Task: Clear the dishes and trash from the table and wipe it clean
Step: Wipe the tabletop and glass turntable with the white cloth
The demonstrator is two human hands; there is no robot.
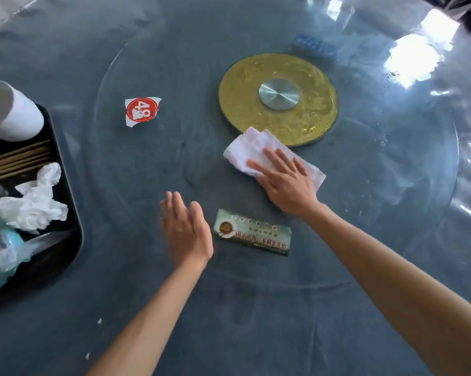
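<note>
Head view: right hand (284, 183) flat, fingers straight, pressing white cloth (258, 151) onto glass turntable (391, 185) of counter (228, 335), just beside gold hub (279, 97). Left hand (186, 230) open, fingers straight, holding nothing, beside green card (253, 234) with Chinese print, illegible. Torn label (142, 111) reads "48" in red circle. Tray (66, 240) at left: cup (14, 112), chopsticks (17, 158), crumpled tissue (36, 202).

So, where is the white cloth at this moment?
The white cloth lies near the middle of the head view, flat on the glass turntable under the right hand, its far edge overlapping the gold disc.
</note>
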